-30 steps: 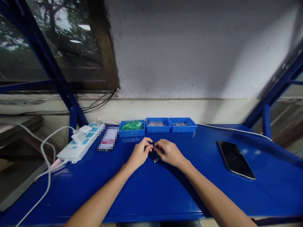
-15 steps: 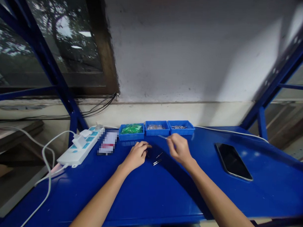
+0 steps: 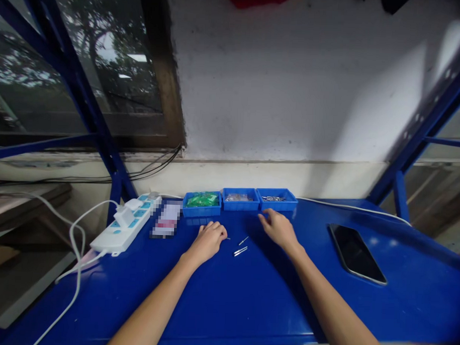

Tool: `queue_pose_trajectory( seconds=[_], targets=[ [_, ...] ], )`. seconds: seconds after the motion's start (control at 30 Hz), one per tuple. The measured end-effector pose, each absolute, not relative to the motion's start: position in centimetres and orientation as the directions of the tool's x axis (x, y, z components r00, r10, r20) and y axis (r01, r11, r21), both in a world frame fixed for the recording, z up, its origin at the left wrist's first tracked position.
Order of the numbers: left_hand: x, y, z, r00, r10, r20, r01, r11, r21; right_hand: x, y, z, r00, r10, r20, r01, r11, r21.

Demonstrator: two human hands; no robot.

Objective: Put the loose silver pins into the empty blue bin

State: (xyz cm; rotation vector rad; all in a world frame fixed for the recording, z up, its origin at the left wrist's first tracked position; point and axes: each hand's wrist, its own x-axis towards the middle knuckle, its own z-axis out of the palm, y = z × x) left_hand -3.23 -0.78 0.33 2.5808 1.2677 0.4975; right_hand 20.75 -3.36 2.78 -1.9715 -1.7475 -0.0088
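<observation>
Near the frame's centre, two small metal pins (image 3: pixel 240 251) are lying on the blue table (image 3: pixel 225 303). Left of them, the left hand (image 3: pixel 208 240) is resting curled, its grip pinching a thin pin. Farther back, the right hand (image 3: pixel 279 228) is hovering loosely open, its grip holding nothing, just before the blue trays (image 3: pixel 239 201).

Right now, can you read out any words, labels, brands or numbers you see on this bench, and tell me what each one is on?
None can be read.
Card left of the blue trays: pixelated, unreadable.
Power strip: markings too small to read.
Phone: screen dark, nothing showing.
Blue trays and the small metal parts between the left hand and right hand: no lettering visible.
</observation>
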Motion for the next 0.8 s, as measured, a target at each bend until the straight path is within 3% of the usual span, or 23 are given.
queue_pose_trajectory(
  seconds=[0.13,0.23,0.63,0.8],
  targets=[
    [-2.6,-1.0,0.1,0.507,0.815,0.281,0.611,-0.569,0.551,16.9,-4.5,1.7,-0.215,0.861,0.462,0.866,0.386,-0.317],
    [-2.2,-1.3,0.3,0.503,0.809,0.304,0.465,-0.549,0.694,15.1,-4.9,1.6,-0.353,0.777,0.522,0.829,0.518,-0.211],
    [-1.3,-1.8,0.5,0.418,0.865,0.278,0.268,-0.410,0.872,15.5,-4.8,1.9,-0.427,0.709,0.561,0.833,0.550,-0.061],
    [-1.5,-2.4,0.9,0.497,0.835,0.234,0.421,-0.469,0.777,17.6,-4.3,3.0,-0.273,0.666,0.694,0.848,0.508,-0.154]
  ],
)
